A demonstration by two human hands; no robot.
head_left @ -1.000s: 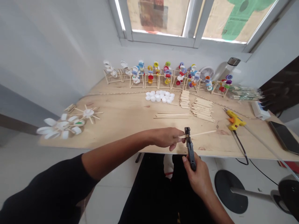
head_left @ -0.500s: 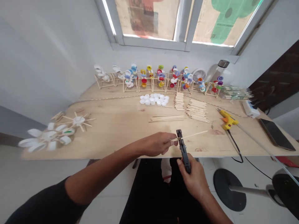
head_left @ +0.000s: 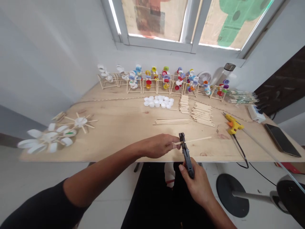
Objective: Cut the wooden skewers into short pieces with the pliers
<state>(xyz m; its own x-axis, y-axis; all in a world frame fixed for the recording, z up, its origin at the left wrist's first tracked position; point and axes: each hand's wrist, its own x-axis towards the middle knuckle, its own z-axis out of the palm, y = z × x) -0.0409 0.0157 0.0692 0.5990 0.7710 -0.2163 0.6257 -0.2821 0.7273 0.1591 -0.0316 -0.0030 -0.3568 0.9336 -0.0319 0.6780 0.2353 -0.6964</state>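
Slight drift of the left hand [head_left: 158, 146] toward the lower left since the earlier frame, and a flatter lie to the thin wooden stick [head_left: 197, 139]. Left hand closed, fingers curled, pinching the near end of the stick just beside the head of a black plier-like cutter [head_left: 187, 156]. Right hand [head_left: 195, 186] closed around the cutter's handles, tool nearly upright, head at the top, jaws set across the stick. Stick held level above the near edge of the plywood desk [head_left: 114, 133], free end pointing right, toward the lower right of the frame.

Left arm stretched across from the lower left, black sleeve [head_left: 35, 210] pushed up to above the elbow; right forearm rising from the bottom of the frame.

Farther up on the desk, a cluster of white bottle caps [head_left: 158, 101] at upper centre; beside it, a stack of short sticks [head_left: 184, 104] and a larger pile of short sticks [head_left: 202, 114]. Long sticks [head_left: 172, 121] lying in a loose row just below. Clear plastic bag of sticks [head_left: 241, 97] at the right end, near a row of stick frames with coloured caps [head_left: 162, 81] along the wall. Yellow glue gun [head_left: 233, 124] at right, well apart from both hands.
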